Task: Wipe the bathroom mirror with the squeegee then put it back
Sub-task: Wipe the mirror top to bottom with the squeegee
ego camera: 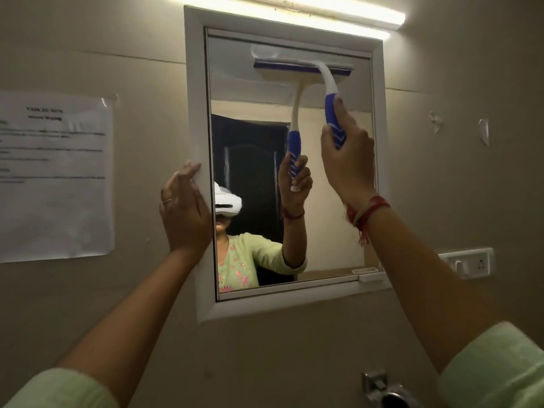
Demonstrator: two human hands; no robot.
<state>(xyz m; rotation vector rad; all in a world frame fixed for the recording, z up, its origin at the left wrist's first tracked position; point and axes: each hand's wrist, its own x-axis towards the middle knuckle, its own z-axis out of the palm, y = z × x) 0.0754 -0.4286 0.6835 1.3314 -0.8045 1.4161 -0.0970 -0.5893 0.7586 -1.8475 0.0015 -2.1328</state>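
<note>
A white-framed bathroom mirror (332,207) hangs on the beige wall. My right hand (348,160) grips the blue handle of a white and blue squeegee (326,81). Its blade lies flat against the glass near the mirror's top edge, right of centre. My left hand (184,207) rests flat on the mirror's left frame, fingers together, holding nothing. The glass reflects the squeegee, my arm and a dark door.
A lit tube light (294,10) runs above the mirror. A taped paper sheet (56,178) hangs on the wall to the left. A white switch plate (471,262) sits lower right, a metal holder (385,390) below the mirror.
</note>
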